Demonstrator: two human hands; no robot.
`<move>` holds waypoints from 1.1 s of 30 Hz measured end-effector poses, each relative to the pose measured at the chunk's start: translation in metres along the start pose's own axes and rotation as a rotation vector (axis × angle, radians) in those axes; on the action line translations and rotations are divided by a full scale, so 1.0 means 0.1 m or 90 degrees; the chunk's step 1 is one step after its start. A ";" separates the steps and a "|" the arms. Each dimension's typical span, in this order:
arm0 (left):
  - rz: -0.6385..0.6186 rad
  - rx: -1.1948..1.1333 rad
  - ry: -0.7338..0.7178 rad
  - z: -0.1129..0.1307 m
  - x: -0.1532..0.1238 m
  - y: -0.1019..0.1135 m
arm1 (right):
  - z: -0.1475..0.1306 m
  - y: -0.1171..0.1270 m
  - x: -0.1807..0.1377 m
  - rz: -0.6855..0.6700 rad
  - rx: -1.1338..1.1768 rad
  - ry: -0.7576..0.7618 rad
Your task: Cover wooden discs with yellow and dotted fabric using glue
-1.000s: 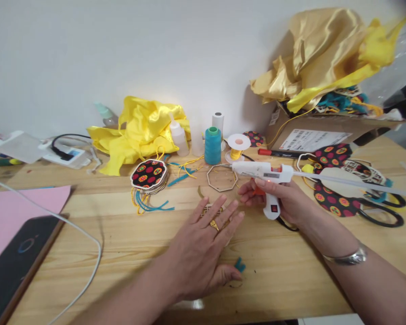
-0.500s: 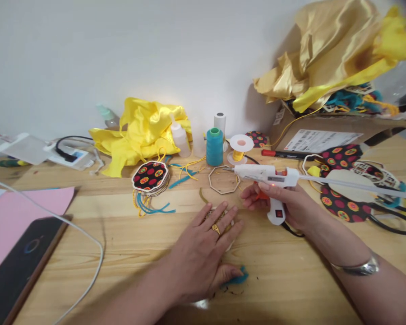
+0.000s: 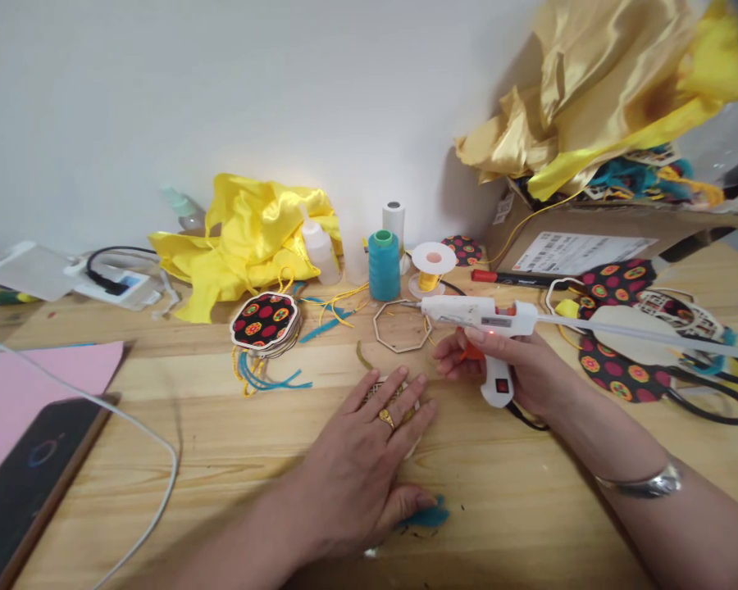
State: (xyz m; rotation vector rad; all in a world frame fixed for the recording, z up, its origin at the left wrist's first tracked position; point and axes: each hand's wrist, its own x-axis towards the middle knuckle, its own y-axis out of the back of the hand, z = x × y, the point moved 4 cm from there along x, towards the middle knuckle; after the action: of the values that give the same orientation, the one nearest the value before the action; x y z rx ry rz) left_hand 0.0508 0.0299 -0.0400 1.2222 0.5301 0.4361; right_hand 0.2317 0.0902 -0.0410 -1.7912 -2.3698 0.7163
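My left hand [image 3: 375,442] lies flat, fingers spread, over a small lattice-patterned piece [image 3: 375,392] that it mostly covers. By its thumb is a scrap of blue fibre [image 3: 429,514]. My right hand [image 3: 522,365] is wrapped round the handle of a white hot glue gun [image 3: 458,311], whose orange trigger shows between the fingers. The gun points left, a long clear glue stick [image 3: 603,326] runs out of its back, and a red light glows on it. Its nozzle is above an eight-sided wooden frame [image 3: 378,332], and I cannot tell whether they touch.
Beyond the hands stand a teal thread cone [image 3: 384,266], a yellow cord spool [image 3: 432,260] and yellow satin [image 3: 246,246]. A stack of patterned ornaments [image 3: 264,319] sits left of them. Black-handled scissors [image 3: 713,407] lie right, below a cardboard box [image 3: 566,238]. A phone [image 3: 37,467] and white cable [image 3: 172,467] are left.
The whole scene has shifted slightly left in view. Both hands keep the same pose, with the glue gun still held and the left hand still flat.
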 end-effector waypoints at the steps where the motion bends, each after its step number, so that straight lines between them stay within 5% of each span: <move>1: 0.001 0.000 -0.002 0.00 0.00 0.00 | 0.00 0.00 0.00 0.001 -0.003 0.001; 13: 0.002 0.003 -0.004 -0.01 -0.02 0.01 | 0.00 0.00 -0.01 0.001 -0.032 0.011; 20: 0.108 -0.016 -0.036 -0.04 -0.10 0.13 | -0.03 0.01 -0.02 0.023 -0.029 0.011; 23: 0.262 -0.068 0.046 -0.16 -0.17 0.27 | -0.04 0.01 -0.01 0.026 -0.035 0.007; 26: 0.395 -0.164 0.228 -0.36 -0.27 0.40 | -0.04 0.02 -0.02 0.028 -0.041 0.009; 30: 0.379 -0.195 0.352 -0.44 -0.36 0.49 | -0.04 0.03 -0.03 0.031 -0.044 0.009; 33: 0.322 -0.163 0.306 -0.33 -0.40 0.49 | -0.04 0.03 -0.03 0.035 -0.044 0.010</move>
State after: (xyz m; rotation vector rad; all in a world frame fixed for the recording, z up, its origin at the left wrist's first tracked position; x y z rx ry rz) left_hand -0.0022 0.0459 0.0050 0.9930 0.5462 1.2100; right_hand 0.2364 0.0893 -0.0379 -1.8884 -2.3724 0.6321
